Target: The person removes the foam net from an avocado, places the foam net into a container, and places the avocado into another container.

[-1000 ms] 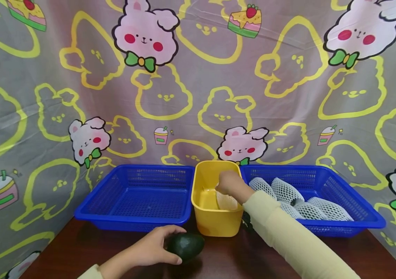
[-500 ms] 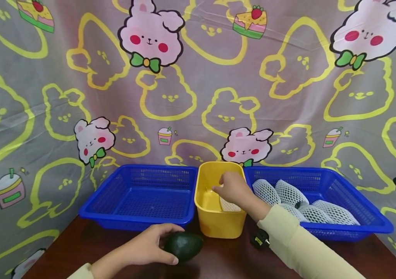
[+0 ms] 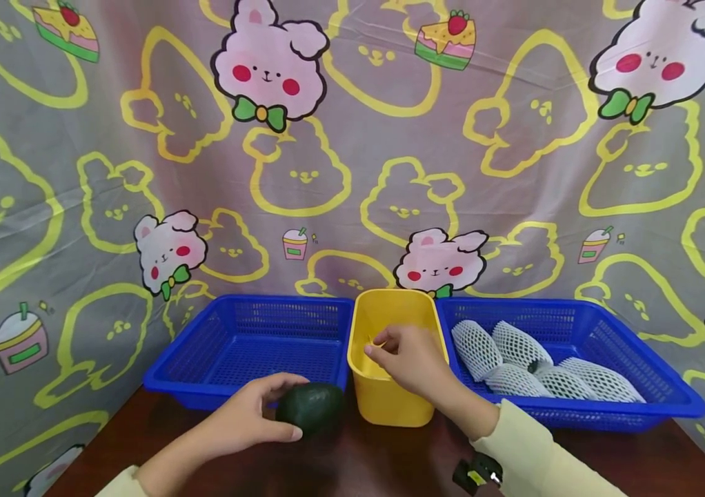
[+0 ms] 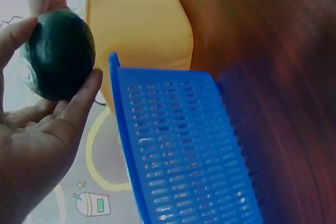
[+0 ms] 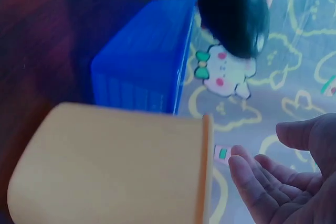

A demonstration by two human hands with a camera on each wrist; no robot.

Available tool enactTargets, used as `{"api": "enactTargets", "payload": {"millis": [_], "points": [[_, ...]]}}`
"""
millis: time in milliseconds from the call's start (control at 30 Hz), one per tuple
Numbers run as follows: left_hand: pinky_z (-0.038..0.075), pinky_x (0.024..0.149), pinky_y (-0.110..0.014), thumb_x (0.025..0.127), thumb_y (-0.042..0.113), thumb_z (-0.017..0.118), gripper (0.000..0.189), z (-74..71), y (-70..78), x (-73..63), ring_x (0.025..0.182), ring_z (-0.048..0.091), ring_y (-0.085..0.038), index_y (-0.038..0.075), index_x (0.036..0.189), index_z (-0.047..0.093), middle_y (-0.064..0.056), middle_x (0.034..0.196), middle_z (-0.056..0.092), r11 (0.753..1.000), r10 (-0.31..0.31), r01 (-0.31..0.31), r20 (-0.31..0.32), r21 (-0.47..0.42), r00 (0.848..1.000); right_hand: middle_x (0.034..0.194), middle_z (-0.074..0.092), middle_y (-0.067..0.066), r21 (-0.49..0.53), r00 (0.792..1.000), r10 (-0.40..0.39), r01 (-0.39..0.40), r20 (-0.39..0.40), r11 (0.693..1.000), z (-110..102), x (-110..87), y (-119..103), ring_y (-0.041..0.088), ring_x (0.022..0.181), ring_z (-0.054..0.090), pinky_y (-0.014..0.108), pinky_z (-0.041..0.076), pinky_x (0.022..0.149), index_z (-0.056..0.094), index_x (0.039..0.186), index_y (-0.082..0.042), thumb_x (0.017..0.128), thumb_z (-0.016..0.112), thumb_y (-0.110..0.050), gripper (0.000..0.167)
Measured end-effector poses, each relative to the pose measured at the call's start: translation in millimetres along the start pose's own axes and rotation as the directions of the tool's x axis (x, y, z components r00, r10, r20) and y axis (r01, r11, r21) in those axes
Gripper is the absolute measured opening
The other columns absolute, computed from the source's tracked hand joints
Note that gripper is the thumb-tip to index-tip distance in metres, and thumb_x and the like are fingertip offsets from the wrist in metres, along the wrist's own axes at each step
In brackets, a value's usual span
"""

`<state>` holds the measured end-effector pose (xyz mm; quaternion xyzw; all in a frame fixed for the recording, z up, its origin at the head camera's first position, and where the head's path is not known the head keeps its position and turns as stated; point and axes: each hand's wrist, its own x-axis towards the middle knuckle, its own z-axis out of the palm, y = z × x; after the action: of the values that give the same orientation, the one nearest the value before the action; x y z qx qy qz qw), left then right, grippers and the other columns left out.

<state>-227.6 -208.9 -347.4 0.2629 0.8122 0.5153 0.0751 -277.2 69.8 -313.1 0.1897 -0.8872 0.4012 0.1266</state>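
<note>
In the head view my left hand (image 3: 253, 414) grips a dark green avocado (image 3: 310, 408) in front of the left blue basket, fingers behind it and thumb along its near side. The left wrist view shows the avocado (image 4: 60, 55) held between thumb and fingers. Over the near right rim of the yellow bin (image 3: 390, 407) is my right hand (image 3: 413, 359), fingers loosely bent. From the right wrist view, that hand (image 5: 289, 182) holds nothing, its thumb and fingers apart. It hides part of the bin's inside.
A blue basket (image 3: 185, 386) stands left of the bin. In the right blue basket (image 3: 669, 404) lie several avocados in white foam nets (image 3: 566, 382). A small black device (image 3: 478, 473) is by the right sleeve. A patterned cloth (image 3: 340, 138) hangs behind the dark wooden table (image 3: 352, 469).
My right hand has come up and back towards me from inside the yellow bin, where a white foam net showed beneath it. My left hand, with the avocado, has risen slightly and shifted left.
</note>
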Motion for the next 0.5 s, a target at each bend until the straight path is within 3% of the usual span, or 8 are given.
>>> {"api": "enactTargets", "payload": {"millis": [233, 367, 500], "points": [[0.053, 0.078, -0.029, 0.077, 0.017, 0.081, 0.062, -10.7, -1.8, 1.3, 0.112, 0.057, -0.034, -0.004, 0.128, 0.052, -0.016, 0.121, 0.06, 0.995, 0.045, -0.032, -0.152, 0.09, 0.987, 0.079, 0.065, -0.004, 0.091, 0.998, -0.02, 0.015, 0.056, 0.996, 7, -14.0, -9, 0.012, 0.071, 0.06, 0.027, 0.052, 0.062, 0.071, 0.093, -0.008, 0.087, 0.074, -0.024, 0.017], [0.054, 0.078, -0.03, 0.076, 0.018, 0.082, 0.064, -17.6, -3.6, 3.8, 0.113, 0.057, -0.035, -0.004, 0.128, 0.052, -0.018, 0.122, 0.059, 0.993, 0.024, 0.004, -0.24, 0.116, 0.97, 0.073, 0.065, -0.003, 0.18, 0.995, -0.043, 0.025, 0.095, 0.983, 15, -20.6, -9, 0.014, 0.066, 0.061, 0.027, 0.052, 0.058, 0.071, 0.09, -0.006, 0.087, 0.074, -0.022, 0.017], [0.054, 0.08, -0.035, 0.075, 0.019, 0.083, 0.065, -27.8, -5.6, 8.1, 0.114, 0.057, -0.037, -0.001, 0.128, 0.052, -0.017, 0.123, 0.059, 0.986, -0.008, 0.063, -0.335, 0.155, 0.942, 0.066, 0.064, -0.002, 0.236, 0.99, -0.054, 0.022, 0.127, 0.971, 25, -25.7, -7, 0.013, 0.059, 0.06, 0.026, 0.051, 0.053, 0.07, 0.085, -0.005, 0.088, 0.073, -0.021, 0.016]]}}
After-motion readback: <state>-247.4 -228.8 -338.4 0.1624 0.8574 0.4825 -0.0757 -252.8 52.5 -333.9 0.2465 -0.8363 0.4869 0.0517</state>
